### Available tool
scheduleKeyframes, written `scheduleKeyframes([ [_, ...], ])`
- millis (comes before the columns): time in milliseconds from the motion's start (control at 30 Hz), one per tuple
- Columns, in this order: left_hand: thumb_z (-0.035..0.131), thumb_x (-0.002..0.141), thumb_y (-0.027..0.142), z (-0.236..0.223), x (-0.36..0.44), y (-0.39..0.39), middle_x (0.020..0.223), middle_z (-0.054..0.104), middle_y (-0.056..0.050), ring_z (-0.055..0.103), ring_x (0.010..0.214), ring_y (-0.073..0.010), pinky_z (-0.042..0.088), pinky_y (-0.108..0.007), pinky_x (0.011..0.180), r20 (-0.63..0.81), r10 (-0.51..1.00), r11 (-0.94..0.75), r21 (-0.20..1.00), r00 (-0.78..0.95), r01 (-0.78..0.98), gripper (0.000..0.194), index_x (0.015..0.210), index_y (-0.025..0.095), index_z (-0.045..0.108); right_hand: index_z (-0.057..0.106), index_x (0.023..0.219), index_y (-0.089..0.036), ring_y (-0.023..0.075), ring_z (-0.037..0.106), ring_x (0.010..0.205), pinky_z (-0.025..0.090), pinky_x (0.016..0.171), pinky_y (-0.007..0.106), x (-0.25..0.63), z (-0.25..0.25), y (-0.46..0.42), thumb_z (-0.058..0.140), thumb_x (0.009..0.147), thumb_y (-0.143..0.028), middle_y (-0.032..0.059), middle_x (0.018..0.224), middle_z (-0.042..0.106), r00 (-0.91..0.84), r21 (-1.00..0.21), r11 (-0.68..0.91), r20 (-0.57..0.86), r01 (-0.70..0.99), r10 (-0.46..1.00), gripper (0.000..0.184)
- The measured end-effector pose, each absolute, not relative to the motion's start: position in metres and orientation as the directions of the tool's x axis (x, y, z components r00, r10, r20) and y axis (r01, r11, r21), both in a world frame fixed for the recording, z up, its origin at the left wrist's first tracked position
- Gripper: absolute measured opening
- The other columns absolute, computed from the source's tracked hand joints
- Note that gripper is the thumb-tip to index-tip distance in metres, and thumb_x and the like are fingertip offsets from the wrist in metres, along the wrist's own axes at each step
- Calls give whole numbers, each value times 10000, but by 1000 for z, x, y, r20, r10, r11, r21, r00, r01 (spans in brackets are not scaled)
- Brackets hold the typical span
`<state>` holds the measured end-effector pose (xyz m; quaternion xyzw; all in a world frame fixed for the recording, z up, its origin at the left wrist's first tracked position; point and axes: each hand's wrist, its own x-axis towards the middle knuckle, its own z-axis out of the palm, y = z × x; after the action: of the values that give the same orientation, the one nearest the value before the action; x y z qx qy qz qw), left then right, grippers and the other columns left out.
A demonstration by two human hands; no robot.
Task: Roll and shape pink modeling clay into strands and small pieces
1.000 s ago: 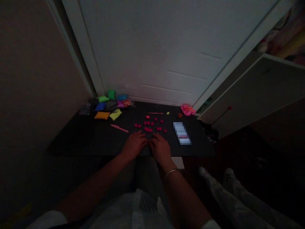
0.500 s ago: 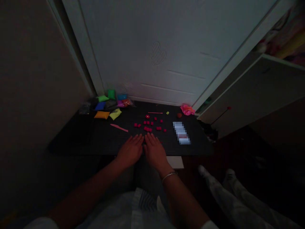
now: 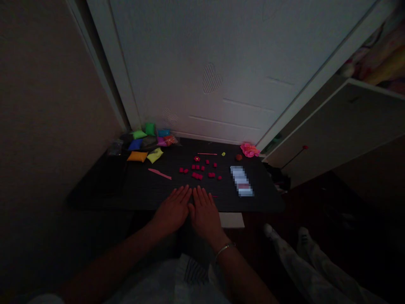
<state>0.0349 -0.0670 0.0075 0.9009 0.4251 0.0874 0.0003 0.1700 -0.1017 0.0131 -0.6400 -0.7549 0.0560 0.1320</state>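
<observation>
My left hand point(image 3: 173, 207) lies palm down at the front edge of the dark table point(image 3: 139, 190), fingers stretched out. Beside it my right hand point(image 3: 205, 212) is flat too, a bracelet point(image 3: 224, 248) on its wrist. Whatever may lie beneath the palms is hidden. Just beyond the fingertips sit several small red clay pieces point(image 3: 197, 176), one of them a red piece with a yellowish centre point(image 3: 196, 159). A thin red strip point(image 3: 215, 196) shows beside my right fingers. A pink plastic knife point(image 3: 160, 173) rests to the left, and a thin pink stick point(image 3: 207, 154) farther back.
Coloured clay packets point(image 3: 137, 156) crowd the back left. At right are a blurred-out phone-like rectangle point(image 3: 242, 181), a brownish-red ball point(image 3: 238, 157), a pink flower-like thing point(image 3: 249, 150) and a small yellow piece point(image 3: 223, 154). Another person's legs point(image 3: 303, 257) are at lower right.
Both hands have drawn slightly back toward me, still flat and side by side. More of the thin red strip shows beside the right fingers. The view has tilted up a little.
</observation>
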Motion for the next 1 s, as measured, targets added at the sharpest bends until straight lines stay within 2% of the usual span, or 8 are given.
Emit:
scheduleKeyframes([
  [167,309,826,221,12,38,-77,1357,398,-104,365,1246,-224,278,-399,1027,138,804,-592,100,578,800,476,1277,120,424,340,1330,-116,236,227,1313,176,1063,456,164,11,-109,300,892,-286,113,1396,324,-115,-253,145,129,957,985,471],
  [300,298,817,191,18,33,-64,1334,431,-105,400,1223,-212,296,-405,1020,140,783,-621,127,605,774,485,1282,107,409,339,1330,-109,243,259,1300,208,1050,457,173,18,-94,290,895,-302,118,1393,331,-109,-287,132,93,949,990,478],
  [367,280,814,168,20,18,-59,1343,416,-110,405,1220,-192,312,-384,1016,158,784,-620,137,600,773,516,1320,85,336,304,1345,-104,240,232,1310,222,1047,445,185,21,-92,279,895,-294,119,1415,285,-69,-301,105,126,948,990,490],
  [433,263,815,161,19,1,-57,1350,403,-123,387,1233,-194,317,-387,1015,184,816,-574,139,548,807,531,1334,52,289,255,1360,-78,235,176,1328,225,1048,437,199,24,-92,259,896,-275,135,1434,229,44,-314,20,194,949,980,504],
  [533,255,827,172,20,-10,-53,1331,425,-138,385,1233,-213,322,-399,1013,211,850,-516,139,484,845,513,1316,29,315,232,1362,-50,235,111,1340,207,1053,443,210,28,-87,248,897,-266,155,1442,193,146,-313,-55,275,948,950,513],
  [667,273,841,184,26,21,-35,1354,392,-144,338,1262,-227,300,-400,1029,259,834,-533,146,488,833,500,1317,37,325,256,1362,-94,258,99,1339,191,1047,467,201,34,-56,279,892,-273,154,1451,160,112,-290,-24,291,957,950,503],
  [833,303,830,172,23,66,-11,1405,295,-157,250,1300,-258,248,-427,1047,331,848,-475,130,414,870,509,1324,50,319,228,1374,-125,274,110,1336,199,1029,493,183,29,-26,310,889,-305,162,1449,163,147,-289,-68,262,955,954,524],
  [1000,316,836,249,4,65,-24,1413,257,-191,223,1308,-275,242,-439,1040,291,886,-412,132,362,902,554,1339,22,269,230,1374,-133,278,100,1337,194,1025,500,177,14,-50,334,877,-319,158,1450,163,107,-264,-50,209,963,972,541],
])
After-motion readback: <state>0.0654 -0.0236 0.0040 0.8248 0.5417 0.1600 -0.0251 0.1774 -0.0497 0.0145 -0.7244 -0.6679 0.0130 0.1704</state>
